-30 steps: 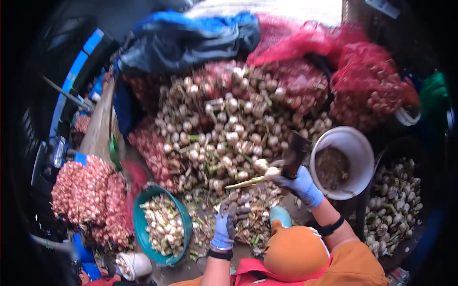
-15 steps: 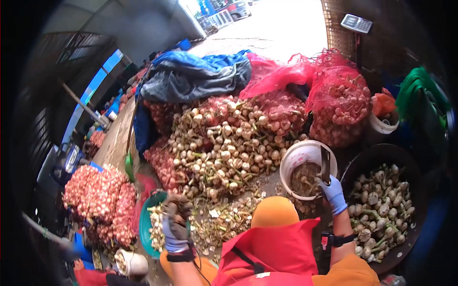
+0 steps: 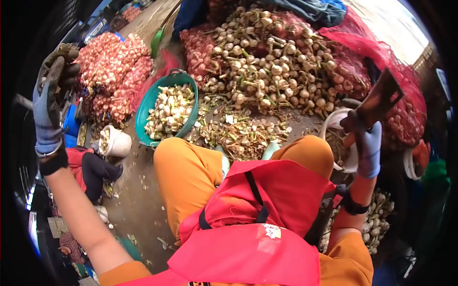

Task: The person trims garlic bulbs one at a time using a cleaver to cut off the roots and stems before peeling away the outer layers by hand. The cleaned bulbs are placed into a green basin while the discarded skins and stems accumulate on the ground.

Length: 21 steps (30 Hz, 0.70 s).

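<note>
Floor [image 3: 138, 193] under garlic trimmings [image 3: 236, 136], right hand [image 3: 366, 138] clamped on broad blade [image 3: 382, 97], left hand [image 3: 50, 90] well apart, grip unclear.

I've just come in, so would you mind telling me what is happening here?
A seated person holds a broad dark blade up in the gloved right hand. The gloved left hand is raised out to the side; whether it holds anything is unclear. A large garlic pile lies ahead, trimmings litter the floor, and a teal basin contains more bulbs.

Open floor [image 3: 136, 190] beside left knee [image 3: 176, 155], teal basin [image 3: 193, 110] ahead
</note>
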Tool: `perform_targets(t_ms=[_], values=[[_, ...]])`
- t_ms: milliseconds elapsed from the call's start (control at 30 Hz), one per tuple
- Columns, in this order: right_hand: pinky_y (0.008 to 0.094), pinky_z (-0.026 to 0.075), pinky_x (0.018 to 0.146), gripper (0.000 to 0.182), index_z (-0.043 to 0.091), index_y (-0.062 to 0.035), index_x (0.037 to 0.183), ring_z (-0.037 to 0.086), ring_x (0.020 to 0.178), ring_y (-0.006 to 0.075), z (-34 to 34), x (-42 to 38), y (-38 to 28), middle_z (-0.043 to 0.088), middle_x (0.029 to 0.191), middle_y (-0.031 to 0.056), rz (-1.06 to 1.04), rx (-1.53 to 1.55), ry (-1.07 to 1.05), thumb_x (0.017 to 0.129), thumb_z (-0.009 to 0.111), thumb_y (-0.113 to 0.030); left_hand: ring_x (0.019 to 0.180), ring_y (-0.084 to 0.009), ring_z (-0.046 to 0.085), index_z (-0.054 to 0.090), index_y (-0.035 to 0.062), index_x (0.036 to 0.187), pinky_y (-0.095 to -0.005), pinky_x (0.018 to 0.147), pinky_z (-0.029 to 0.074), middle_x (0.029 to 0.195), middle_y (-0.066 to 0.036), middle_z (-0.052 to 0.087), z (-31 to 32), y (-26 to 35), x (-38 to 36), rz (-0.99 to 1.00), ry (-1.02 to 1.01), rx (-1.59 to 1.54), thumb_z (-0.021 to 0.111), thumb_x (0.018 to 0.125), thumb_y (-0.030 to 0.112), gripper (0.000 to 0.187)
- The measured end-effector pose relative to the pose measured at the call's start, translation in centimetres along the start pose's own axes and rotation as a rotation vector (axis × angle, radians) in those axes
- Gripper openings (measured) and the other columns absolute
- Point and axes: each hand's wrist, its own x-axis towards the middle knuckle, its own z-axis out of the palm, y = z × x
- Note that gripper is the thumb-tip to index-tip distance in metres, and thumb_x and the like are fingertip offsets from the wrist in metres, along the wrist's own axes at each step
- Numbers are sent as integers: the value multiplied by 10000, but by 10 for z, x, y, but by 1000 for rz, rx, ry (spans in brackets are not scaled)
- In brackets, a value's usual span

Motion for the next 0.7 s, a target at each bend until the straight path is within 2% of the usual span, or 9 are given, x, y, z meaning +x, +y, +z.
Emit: perform_targets(t_ms=[133, 167, 233, 333, 400, 467, 567, 633, 700], values=[[246, 418, 622, 250, 668, 19, 1073, 559, 687, 87, 36, 44, -41, 628, 785, 21, -64, 15, -127, 888, 682, -149, 927, -97, 615, 586, 73, 1256, -217, 793, 487, 1128, -20, 639, 3, -78, 12, -12, -23, 271, 604, 965, 239, 336], [240, 438, 650, 302, 649, 22, 1152, 585, 728, 89, 42, 60, -44, 645, 846, 25, -69, 15, -193, 892, 677, -129, 929, -88, 593, 617, 57, 1199, -246, 828, 493, 1086, -1, 644, 21, -94, 9, -85, -99, 210, 599, 966, 155, 253], [241, 430, 661, 360, 611, 35, 1207, 551, 711, 85, 68, 83, -52, 609, 795, 12, -78, -41, -186, 930, 624, -194, 923, -114, 597, 636, 89, 1149, -281, 844, 499, 1038, -17, 658, 62, -156, 3, -177, -202, 207, 653, 930, 193, 243], [241, 443, 678, 387, 598, 40, 1221, 573, 734, 92, 118, 112, -75, 630, 831, 21, -68, -75, -214, 922, 627, -203, 998, -115, 598, 629, 75, 1154, -278, 911, 480, 1065, -46, 653, 152, -233, -17, -210, -401, 332, 646, 916, 178, 260], [260, 468, 709, 407, 589, 52, 1219, 601, 789, 107, 153, 125, -92, 658, 935, 52, -33, -173, -290, 910, 617, -212, 1068, -174, 606, 615, 71, 1175, -327, 936, 480, 1080, -95, 664, 210, -252, -22, -455, -600, 242, 672, 888, 247, 341], [266, 473, 721, 417, 595, 56, 1203, 606, 805, 112, 181, 140, -84, 661, 983, 70, 39, -149, -377, 897, 626, -225, 1110, -285, 592, 588, 89, 1223, -382, 986, 450, 1146, -147, 637, 275, -334, -44, -273, -662, 153, 675, 861, 232, 399], [270, 492, 737, 465, 620, 64, 1139, 625, 843, 121, 222, 153, -71, 660, 1098, 138, 147, -81, -520, 828, 672, -279, 1177, -289, 554, 563, 81, 1235, -374, 1010, 435, 1230, -167, 591, 362, -408, -55, -269, -595, 87, 712, 820, 188, 454], [197, 408, 506, 311, 680, -9, 1118, 550, 588, 53, 254, 156, -44, 649, 751, 21, 271, -164, -428, 859, 663, -180, 1159, -352, 562, 563, 109, 1238, -412, 987, 464, 1242, -184, 581, 414, -450, -50, -378, -493, -120, 737, 779, 205, 500], [183, 383, 454, 287, 683, -39, 1106, 529, 542, 39, 271, 159, 5, 651, 749, 13, 437, -154, -448, 865, 660, -193, 1143, -351, 572, 568, 109, 1236, -413, 980, 468, 1218, -174, 597, 449, -477, -47, -349, -413, 30, 715, 793, 191, 474]])
